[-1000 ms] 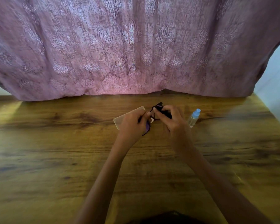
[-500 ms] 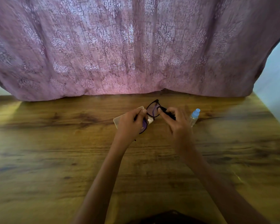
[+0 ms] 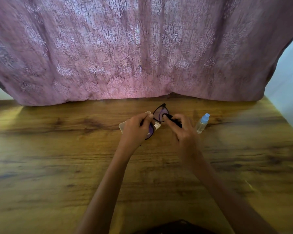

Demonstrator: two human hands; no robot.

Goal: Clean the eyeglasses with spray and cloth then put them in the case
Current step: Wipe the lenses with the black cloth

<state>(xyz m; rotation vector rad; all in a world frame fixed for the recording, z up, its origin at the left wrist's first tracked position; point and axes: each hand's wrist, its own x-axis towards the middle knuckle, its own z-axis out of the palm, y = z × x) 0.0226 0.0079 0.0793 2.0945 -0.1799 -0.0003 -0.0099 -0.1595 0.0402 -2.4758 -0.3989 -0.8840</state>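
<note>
Spray bottle (image 3: 202, 123) just R of hands – case (image 3: 125, 126) behind L hand (image 3: 135, 128).

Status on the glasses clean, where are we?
Spraying looks done: the bottle stands capped on the table, untouched. In hand: left hand holds the glasses while right hand rubs a dark cloth on one lens. Left: the glasses are not yet in the case behind the left hand.
</note>
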